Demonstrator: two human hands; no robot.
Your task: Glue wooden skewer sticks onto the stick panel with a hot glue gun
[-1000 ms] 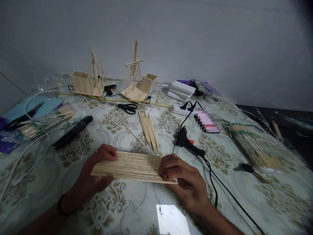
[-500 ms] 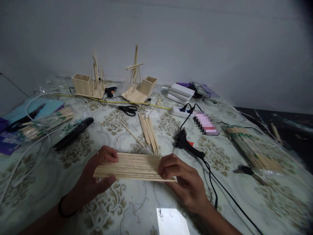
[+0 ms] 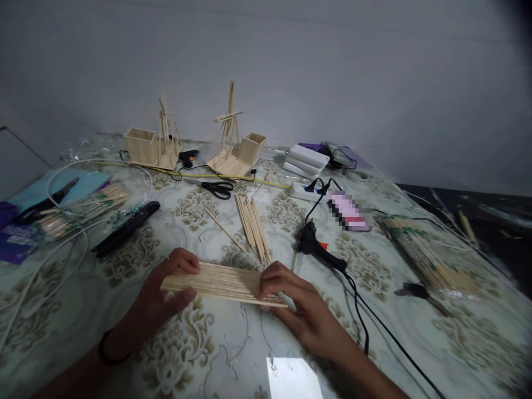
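A flat panel of pale wooden sticks (image 3: 226, 281), laid side by side, is held up between my two hands just above the table. My left hand (image 3: 166, 285) grips its left end, thumb below and fingers over the top edge. Round the right end close the fingers of my right hand (image 3: 293, 302), with the thumb beneath. The panel tilts slightly down to the right. Just beyond it lies a bunch of loose wooden sticks (image 3: 252, 227), and a single stick (image 3: 224, 228) rests to their left. A black glue gun (image 3: 318, 246) lies to the right of the panel.
At the back stand two stick models with box parts, a left one (image 3: 141, 147) and a right one (image 3: 252, 147). Black scissors (image 3: 218, 189), a power strip (image 3: 305, 191), a bagged stick bundle (image 3: 430, 255), a black cutter (image 3: 127, 227) and a white paper piece (image 3: 293, 379) lie about. Cords cross the right side.
My right hand has shifted a little to the left, and the panel's right end has swung nearer with it. My left hand has barely moved and keeps its grip.
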